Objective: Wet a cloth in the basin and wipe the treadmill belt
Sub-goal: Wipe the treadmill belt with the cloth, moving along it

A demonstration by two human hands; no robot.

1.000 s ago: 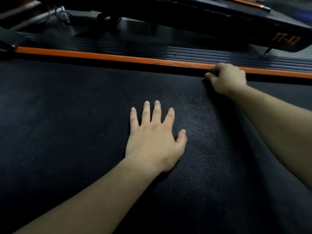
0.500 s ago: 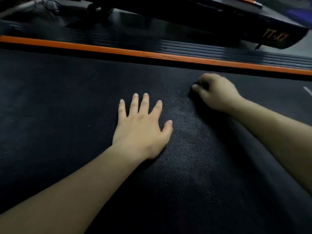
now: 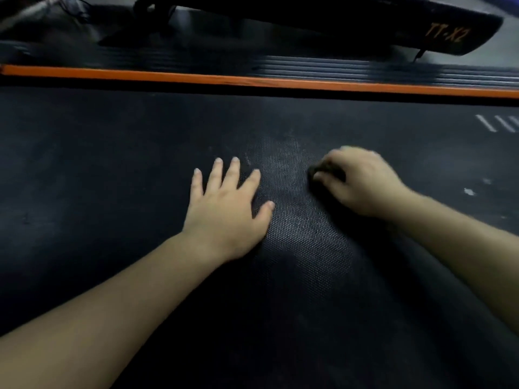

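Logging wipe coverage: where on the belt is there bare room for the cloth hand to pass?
Bare treadmill belt spreads left of the flat left hand, up to the orange rail, and right of the right hand gripping the dark cloth. Crowded: the strip between the hands.

We read "TT-X2" in orange letters (a little blurred) on the black treadmill housing (image 3: 365, 29) at upper right; white strokes (image 3: 497, 123) on the belt (image 3: 112, 164) are illegible.

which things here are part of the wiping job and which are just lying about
In the job: belt, dark cloth gripped by the right hand, left hand flat on the belt.
Just there: orange strip, black bar marked TT-X2, cables.
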